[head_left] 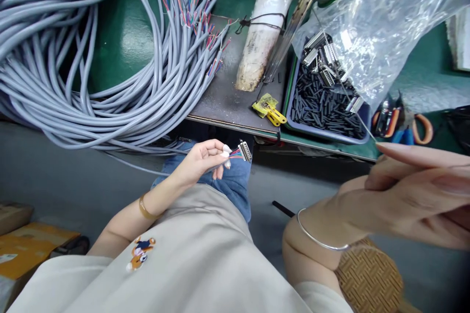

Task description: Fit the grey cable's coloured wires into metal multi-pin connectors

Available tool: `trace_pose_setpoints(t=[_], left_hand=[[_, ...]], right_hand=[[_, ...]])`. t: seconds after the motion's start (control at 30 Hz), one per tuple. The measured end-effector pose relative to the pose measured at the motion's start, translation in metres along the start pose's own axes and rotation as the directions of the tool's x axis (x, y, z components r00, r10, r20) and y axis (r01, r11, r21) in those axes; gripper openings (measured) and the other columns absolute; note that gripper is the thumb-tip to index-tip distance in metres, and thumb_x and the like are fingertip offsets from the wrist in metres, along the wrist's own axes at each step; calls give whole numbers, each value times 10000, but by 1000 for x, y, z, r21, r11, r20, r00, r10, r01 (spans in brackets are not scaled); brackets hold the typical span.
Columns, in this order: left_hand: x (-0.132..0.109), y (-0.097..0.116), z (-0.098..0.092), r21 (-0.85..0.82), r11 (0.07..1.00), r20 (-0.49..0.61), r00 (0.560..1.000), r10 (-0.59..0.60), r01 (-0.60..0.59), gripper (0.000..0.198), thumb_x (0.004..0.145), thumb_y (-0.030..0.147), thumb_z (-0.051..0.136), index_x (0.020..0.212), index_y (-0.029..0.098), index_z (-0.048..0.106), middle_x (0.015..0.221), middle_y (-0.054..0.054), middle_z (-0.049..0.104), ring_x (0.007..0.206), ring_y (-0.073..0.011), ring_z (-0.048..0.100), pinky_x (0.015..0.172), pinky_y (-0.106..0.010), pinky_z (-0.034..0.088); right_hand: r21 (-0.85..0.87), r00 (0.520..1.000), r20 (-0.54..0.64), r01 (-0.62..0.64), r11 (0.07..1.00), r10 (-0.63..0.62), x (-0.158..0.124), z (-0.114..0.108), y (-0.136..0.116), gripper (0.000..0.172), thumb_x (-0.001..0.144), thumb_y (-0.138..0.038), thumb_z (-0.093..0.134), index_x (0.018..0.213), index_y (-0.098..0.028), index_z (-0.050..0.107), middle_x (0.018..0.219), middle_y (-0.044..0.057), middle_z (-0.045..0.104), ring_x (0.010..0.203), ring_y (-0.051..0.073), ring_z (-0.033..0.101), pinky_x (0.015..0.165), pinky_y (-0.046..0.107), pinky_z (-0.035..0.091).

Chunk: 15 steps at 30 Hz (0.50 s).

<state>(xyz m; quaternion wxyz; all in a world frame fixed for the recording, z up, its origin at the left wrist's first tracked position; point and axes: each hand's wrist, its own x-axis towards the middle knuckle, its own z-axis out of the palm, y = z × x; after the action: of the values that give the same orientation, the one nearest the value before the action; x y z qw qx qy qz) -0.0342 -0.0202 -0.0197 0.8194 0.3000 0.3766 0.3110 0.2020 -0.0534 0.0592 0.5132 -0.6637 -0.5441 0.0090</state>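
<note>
Far left of the tray [330,138], and lower than it, a carton [47,239] bears a white label [6,257]; its print is too small to read. No brand or other writing is legible.

Also left of the tray, grey cables [121,90] lie in a heavy loop, stripped ends gathered on the side toward the tray, presumably to keep the cores together and within reach.

Below and left of the tray, the left hand [211,156] pinches a cable end between thumb and fingers, white covers on some fingertips. The hold is just behind the coloured wires [237,153], apparently to leave the metal connector [245,150] exposed beyond the fingers.

Immediately left of the tray lies a yellow tool [270,110]. The tray holds black sleeves [323,107], with loose connectors [325,61] at its far side, partly under a clear bag [382,24]; its place at the table edge appears chosen for access.

Right of the tray, the right hand [414,195] is near the camera and blurred. A thin strand [363,124] meets its fingertip; whether it is pinched cannot be told. Orange-handled tools [423,129] lie beyond.
</note>
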Motion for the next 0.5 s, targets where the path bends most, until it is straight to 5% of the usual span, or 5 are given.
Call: trace_pose_setpoints(t=[0.13,0.3,0.43,0.5], left_hand=[[-2,-6,1,25,999,7,999,-48,48,477,690,461,891,892,124,622,698,-10,712,440,-73,600,432,-182,449],[-4,-9,0,104,994,-2,1000,-17,17,442,730,456,867,894,125,625,702,-8,697,464,-67,593,472,-184,456],[-8,-4,-2,351,929,38,993,112,-119,271,854,376,753,920,123,681,769,-49,740,608,-110,672,605,-220,533],[-9,3,-3,592,762,96,962,257,-263,162,904,285,688,931,132,734,851,-74,778,753,-144,716,705,-239,549]], right_hand=[[30,995,-64,81,996,-79,-1,6,6,521,921,-681,595,783,-207,765,574,29,597,415,124,547,405,293,293],[119,904,-329,326,938,-272,12,17,23,600,897,-734,592,696,-216,819,352,-45,308,287,59,327,373,271,146],[81,956,-209,228,970,-208,15,15,20,605,919,-729,558,738,-212,813,416,-17,418,313,83,389,376,284,194],[72,983,-98,162,984,-155,13,10,14,578,927,-710,561,777,-207,803,473,1,486,349,106,449,391,298,248]])
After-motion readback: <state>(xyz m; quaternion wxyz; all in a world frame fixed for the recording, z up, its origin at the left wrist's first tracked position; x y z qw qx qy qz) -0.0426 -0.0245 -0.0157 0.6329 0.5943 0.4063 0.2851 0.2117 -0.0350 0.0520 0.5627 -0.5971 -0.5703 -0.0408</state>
